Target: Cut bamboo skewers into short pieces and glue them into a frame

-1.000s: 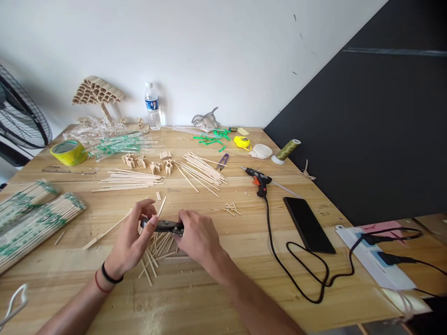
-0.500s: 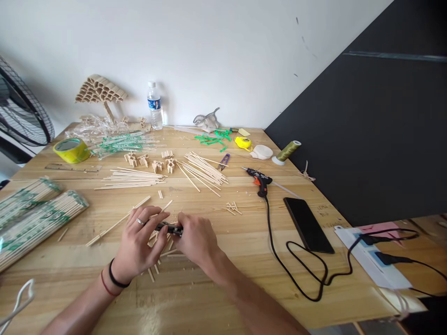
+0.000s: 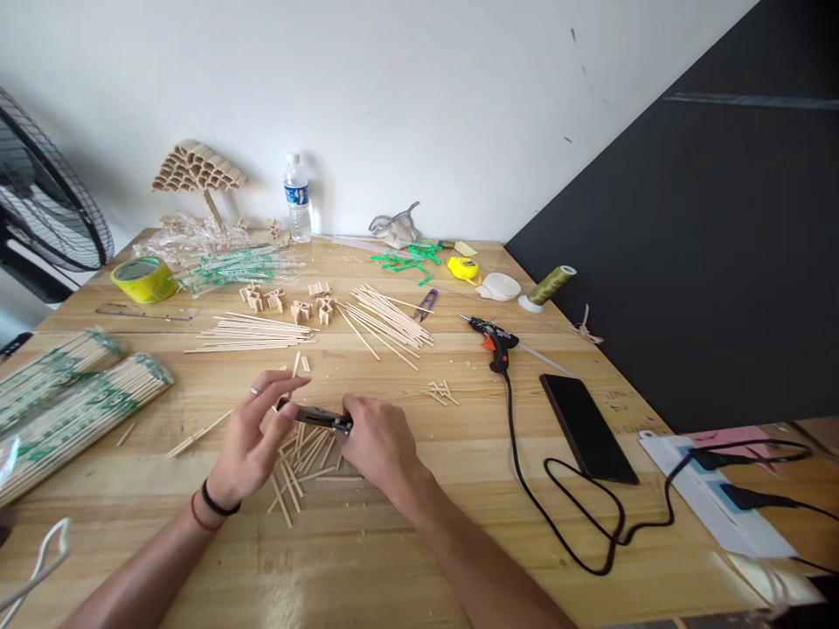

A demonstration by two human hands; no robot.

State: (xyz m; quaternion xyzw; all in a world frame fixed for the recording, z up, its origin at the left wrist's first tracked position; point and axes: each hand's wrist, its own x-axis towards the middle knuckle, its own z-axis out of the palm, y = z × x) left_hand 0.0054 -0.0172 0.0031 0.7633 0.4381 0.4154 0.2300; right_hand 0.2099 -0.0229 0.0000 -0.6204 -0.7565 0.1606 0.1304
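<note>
Beyond dark metal plier-like tool [image 3: 315, 415], right hand [image 3: 381, 444] clasping, long pale wooden sticks [image 3: 388, 318] look uncut; beneath, shorter pieces [image 3: 289, 495]; left hand [image 3: 246, 441] curled, hold unclear.

Partly visible: the fan [image 3: 52, 188], cut off by the left edge; the packets of sticks [image 3: 85, 419], cropped at the same edge; the stick pile [image 3: 308, 454], partly hidden by the right hand [image 3: 380, 441]; the ruler's markings [image 3: 145, 312], too small to read.
</note>
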